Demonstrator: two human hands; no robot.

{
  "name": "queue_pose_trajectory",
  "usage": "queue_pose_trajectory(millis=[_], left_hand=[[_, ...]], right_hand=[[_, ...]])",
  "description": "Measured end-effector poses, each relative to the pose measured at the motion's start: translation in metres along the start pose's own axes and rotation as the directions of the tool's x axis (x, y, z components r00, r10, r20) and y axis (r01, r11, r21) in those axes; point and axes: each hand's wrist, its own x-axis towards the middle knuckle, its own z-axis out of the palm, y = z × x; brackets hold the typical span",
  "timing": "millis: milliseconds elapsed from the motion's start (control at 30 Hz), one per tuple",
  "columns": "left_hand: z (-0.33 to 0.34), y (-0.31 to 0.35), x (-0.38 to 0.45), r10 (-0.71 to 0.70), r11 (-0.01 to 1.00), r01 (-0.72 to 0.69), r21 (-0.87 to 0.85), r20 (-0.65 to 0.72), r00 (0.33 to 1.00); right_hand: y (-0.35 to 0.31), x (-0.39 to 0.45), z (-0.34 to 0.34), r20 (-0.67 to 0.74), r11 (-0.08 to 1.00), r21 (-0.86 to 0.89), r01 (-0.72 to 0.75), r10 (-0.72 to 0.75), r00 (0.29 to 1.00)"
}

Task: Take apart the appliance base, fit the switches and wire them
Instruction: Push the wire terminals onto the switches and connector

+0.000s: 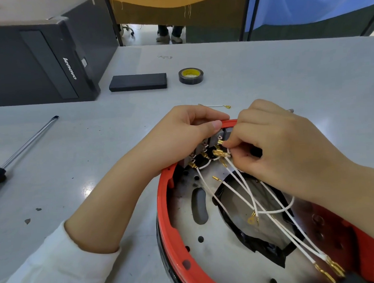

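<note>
The appliance base (172, 236) lies open side up on the table in front of me, a round shell with a red rim and a pale metal plate inside, dotted with holes and one long slot. A patch edged in black tape covers the middle of that plate. At the far rim sits a row of dark grey switches (212, 141), their metal tabs pointing inward. White wires (246, 194) cross the plate from the near right edge up toward the switches, each tipped with a brass connector (220, 153); several are on the tabs, one tip lies loose on the plate.
</note>
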Motion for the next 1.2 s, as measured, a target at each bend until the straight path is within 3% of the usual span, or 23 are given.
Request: queue_pose_trajectory(millis=[100,333,633,1200], left_hand=[[-0.0003,0.0002,0.0002,0.004,1.000,-0.004,-0.009,0.003,1.000],[0.0004,0.0008,-0.0011,-0.013,1.000,0.013,-0.025,-0.006,1.000],[-0.0003,-0.0009,-0.0011,-0.001,1.000,0.001,-0.006,-0.004,1.000],[0.0010,-0.0006,-0.0015,0.006,0.998,-0.005,-0.064,0.004,1.000]], right_hand=[[-0.0008,-0.0002,-0.0010,0.028,0.998,0.021,-0.056,0.055,0.998],[-0.0020,0.0016,-0.0013,-0.004,0.975,-0.200,0.101,-0.104,0.995],[-0.0059,0.0012,0.0026,-0.088,0.990,-0.140,0.009,-0.021,0.996],[-0.0045,0.0021,0.0030,0.006,0.981,-0.162,0.103,-0.103,0.995]])
